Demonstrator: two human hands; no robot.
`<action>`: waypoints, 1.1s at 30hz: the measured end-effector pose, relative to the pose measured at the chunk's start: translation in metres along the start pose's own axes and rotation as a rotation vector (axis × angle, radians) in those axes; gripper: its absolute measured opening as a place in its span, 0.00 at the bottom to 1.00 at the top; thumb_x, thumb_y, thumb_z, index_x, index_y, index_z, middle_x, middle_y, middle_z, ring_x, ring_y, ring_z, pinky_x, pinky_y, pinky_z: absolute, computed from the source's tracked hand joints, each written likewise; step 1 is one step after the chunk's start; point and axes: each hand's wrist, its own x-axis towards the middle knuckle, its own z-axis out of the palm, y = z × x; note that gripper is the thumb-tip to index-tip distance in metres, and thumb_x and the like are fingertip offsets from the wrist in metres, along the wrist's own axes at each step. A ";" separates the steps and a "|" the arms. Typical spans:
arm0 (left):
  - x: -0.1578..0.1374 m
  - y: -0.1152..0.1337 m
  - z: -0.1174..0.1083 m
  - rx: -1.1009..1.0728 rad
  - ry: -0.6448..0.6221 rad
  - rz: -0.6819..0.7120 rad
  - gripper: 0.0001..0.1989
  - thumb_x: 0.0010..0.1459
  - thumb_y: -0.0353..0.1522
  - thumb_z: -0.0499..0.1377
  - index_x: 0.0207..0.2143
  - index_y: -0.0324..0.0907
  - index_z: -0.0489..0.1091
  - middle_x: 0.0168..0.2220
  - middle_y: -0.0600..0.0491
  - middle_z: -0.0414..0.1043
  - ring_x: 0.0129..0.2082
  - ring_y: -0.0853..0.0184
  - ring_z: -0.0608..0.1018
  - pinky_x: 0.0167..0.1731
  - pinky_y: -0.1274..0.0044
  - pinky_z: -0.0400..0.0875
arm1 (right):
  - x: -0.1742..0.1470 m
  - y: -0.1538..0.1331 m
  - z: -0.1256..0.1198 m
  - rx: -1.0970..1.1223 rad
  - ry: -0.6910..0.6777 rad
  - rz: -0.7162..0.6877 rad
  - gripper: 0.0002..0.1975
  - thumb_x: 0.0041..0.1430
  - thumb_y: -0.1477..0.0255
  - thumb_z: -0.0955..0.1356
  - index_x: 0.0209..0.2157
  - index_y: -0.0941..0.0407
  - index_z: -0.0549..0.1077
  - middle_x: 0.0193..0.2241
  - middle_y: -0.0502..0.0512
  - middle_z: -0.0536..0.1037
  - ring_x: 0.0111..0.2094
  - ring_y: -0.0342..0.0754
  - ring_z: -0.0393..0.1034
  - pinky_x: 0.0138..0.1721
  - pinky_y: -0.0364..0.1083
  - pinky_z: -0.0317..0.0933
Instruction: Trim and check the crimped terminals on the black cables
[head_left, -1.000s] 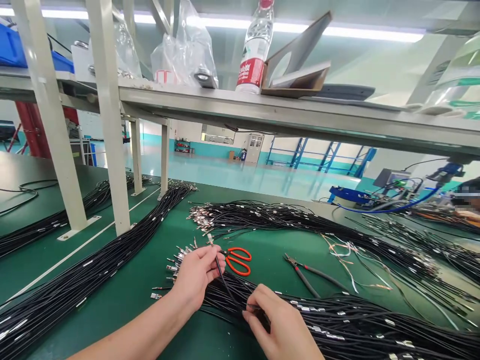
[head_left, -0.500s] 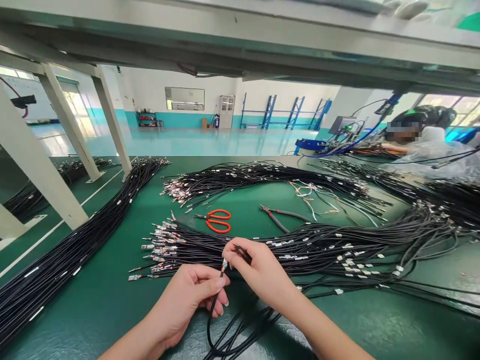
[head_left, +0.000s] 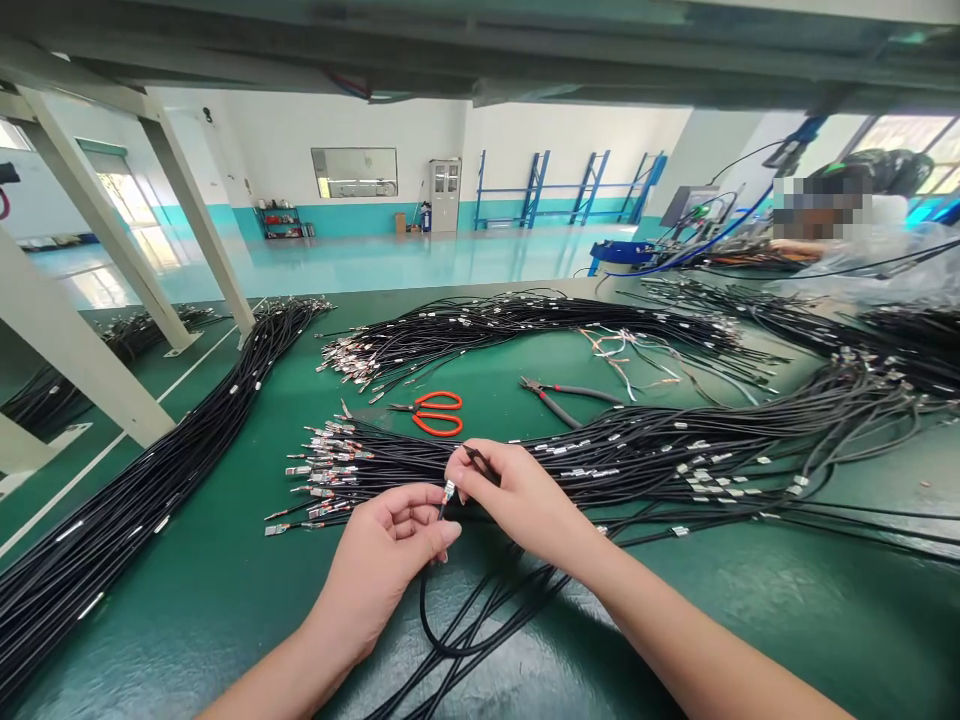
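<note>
My left hand [head_left: 394,555] is closed, thumb and fingers pinching a black cable [head_left: 424,610] just below its end. That cable loops down towards the table. At its tip is a small silver connector [head_left: 449,490] with coloured wires, pointing up to my right fingertips. My right hand [head_left: 517,510] is closed too, its thumb and forefinger at the connector. A slim dark pointed tool [head_left: 481,464], which looks like tweezers, is tucked in this hand, mostly hidden. Behind both hands lies a bundle of black cables [head_left: 600,455] with silver connectors at its left end.
Red-handled scissors [head_left: 437,414] and open pliers [head_left: 562,402] lie beyond the bundle. Further cable bundles lie at the back [head_left: 480,325] and left [head_left: 202,420]. Loose stripped wires [head_left: 622,350] are near the pliers. White frame posts [head_left: 202,220] stand left. A person [head_left: 847,215] is at the far right.
The view has tilted down slightly, so the table sits higher in it. My left fingers have slid nearer the connector, and both hands still hold the cable end close together.
</note>
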 end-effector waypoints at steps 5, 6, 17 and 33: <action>-0.001 0.002 0.000 0.086 0.119 0.008 0.10 0.41 0.30 0.64 0.29 0.37 0.71 0.22 0.55 0.69 0.20 0.73 0.70 0.24 0.80 0.65 | -0.001 -0.002 0.001 -0.012 0.020 -0.018 0.11 0.57 0.69 0.60 0.22 0.57 0.62 0.19 0.46 0.61 0.22 0.40 0.55 0.25 0.40 0.51; 0.000 0.002 0.000 0.084 0.113 0.001 0.09 0.42 0.31 0.63 0.29 0.36 0.71 0.22 0.54 0.70 0.20 0.72 0.71 0.24 0.80 0.65 | -0.001 -0.002 0.001 -0.020 0.026 -0.035 0.11 0.57 0.69 0.60 0.22 0.57 0.62 0.19 0.45 0.61 0.22 0.40 0.54 0.25 0.40 0.50; 0.001 -0.001 -0.005 -0.101 -0.124 -0.090 0.07 0.48 0.31 0.60 0.27 0.34 0.71 0.23 0.51 0.70 0.22 0.72 0.69 0.26 0.79 0.61 | 0.002 0.007 0.005 -0.169 0.004 -0.064 0.14 0.57 0.71 0.59 0.18 0.57 0.59 0.16 0.45 0.59 0.20 0.39 0.52 0.22 0.40 0.47; 0.000 0.000 -0.002 0.061 0.064 0.047 0.08 0.44 0.32 0.62 0.29 0.37 0.72 0.24 0.52 0.71 0.25 0.70 0.71 0.30 0.79 0.65 | -0.003 0.007 0.013 -0.239 0.053 -0.087 0.10 0.53 0.76 0.60 0.18 0.57 0.59 0.16 0.45 0.59 0.20 0.39 0.51 0.21 0.39 0.46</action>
